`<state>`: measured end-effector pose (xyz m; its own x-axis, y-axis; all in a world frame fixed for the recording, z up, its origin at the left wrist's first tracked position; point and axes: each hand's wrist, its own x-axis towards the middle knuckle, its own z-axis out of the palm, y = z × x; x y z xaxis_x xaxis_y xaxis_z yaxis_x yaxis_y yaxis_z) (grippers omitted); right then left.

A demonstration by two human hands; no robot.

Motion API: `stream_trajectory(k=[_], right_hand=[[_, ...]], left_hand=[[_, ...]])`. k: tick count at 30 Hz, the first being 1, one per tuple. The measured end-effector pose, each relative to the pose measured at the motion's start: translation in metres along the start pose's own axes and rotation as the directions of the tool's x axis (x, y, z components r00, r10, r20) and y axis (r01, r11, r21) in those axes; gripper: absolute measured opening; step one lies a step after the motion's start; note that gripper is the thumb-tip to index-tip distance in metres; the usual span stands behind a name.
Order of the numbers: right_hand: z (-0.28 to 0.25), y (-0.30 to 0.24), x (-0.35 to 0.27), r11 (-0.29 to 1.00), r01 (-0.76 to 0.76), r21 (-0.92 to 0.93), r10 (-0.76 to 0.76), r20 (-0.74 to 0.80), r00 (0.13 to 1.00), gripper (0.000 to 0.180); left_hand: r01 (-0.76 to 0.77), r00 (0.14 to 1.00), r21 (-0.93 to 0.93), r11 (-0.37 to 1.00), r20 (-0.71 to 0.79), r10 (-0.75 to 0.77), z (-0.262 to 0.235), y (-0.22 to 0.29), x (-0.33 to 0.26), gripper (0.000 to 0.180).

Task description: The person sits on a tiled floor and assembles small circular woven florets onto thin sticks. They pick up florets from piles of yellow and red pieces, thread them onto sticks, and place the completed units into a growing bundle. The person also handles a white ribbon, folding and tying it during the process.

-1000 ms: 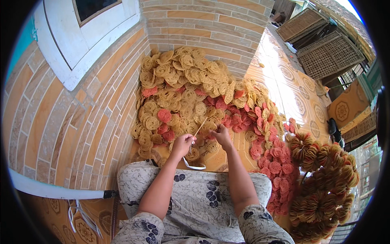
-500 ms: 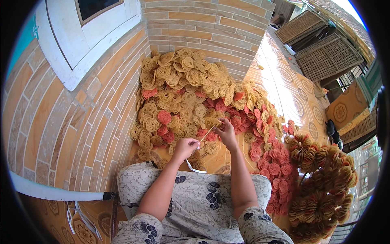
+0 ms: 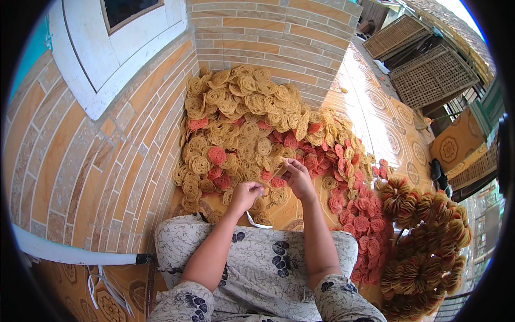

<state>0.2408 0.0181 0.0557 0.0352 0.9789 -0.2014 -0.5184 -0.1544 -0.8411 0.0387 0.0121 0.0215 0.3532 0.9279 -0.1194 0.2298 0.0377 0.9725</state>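
Note:
In front of my lap, my left hand (image 3: 245, 197) is closed in a pinch, with a white strip (image 3: 257, 222) trailing below its fingers. My right hand (image 3: 299, 180) sits a little higher and to the right, its fingers closed on a thin yellow lacy disc (image 3: 276, 174) seen nearly edge-on between the hands. The disc's lower end comes close to my left fingertips; whether they touch it is hard to tell. Beyond the hands lies a big heap of yellow lacy discs (image 3: 244, 99), coiled like noodle nests, with red discs (image 3: 216, 155) mixed in.
More red discs (image 3: 370, 231) spread down my right side. Beside them stand bundles of stacked discs (image 3: 424, 252). A tiled wall (image 3: 263, 32) closes off the back and left. White strips (image 3: 104, 290) hang from a white bar (image 3: 80, 256) at lower left. Woven racks (image 3: 437, 75) lean at far right.
My right hand has shifted slightly left and toward me, and the yellow piece between the hands has turned. My left hand has barely moved.

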Motion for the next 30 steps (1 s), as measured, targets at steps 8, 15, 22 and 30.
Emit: stream_trajectory(k=[8, 15, 22, 30], right_hand=[[-0.012, 0.0, 0.007, 0.976, 0.198, -0.088, -0.197, 0.025, 0.98, 0.021], [-0.03, 0.05, 0.007, 0.018, -0.187, -0.982, -0.353, -0.181, 0.918, 0.053], [-0.055, 0.047, 0.023, 0.602, -0.267, -0.752, -0.025, -0.352, 0.936, 0.037], [-0.041, -0.001, 0.001, 0.96, -0.006, -0.279, -0.03, -0.124, 0.992, 0.017]], left_hand=[[0.022, 0.999, -0.044, 0.999, -0.026, -0.023, 0.002, -0.007, 0.001, 0.018], [0.034, 0.997, -0.097, 0.995, -0.062, -0.04, 0.002, -0.009, 0.001, 0.019], [0.092, 0.994, -0.046, 0.995, 0.068, -0.089, -0.001, -0.003, -0.003, 0.02], [0.125, 0.983, 0.02, 0.992, 0.134, -0.126, 0.0, 0.015, -0.009, 0.024]])
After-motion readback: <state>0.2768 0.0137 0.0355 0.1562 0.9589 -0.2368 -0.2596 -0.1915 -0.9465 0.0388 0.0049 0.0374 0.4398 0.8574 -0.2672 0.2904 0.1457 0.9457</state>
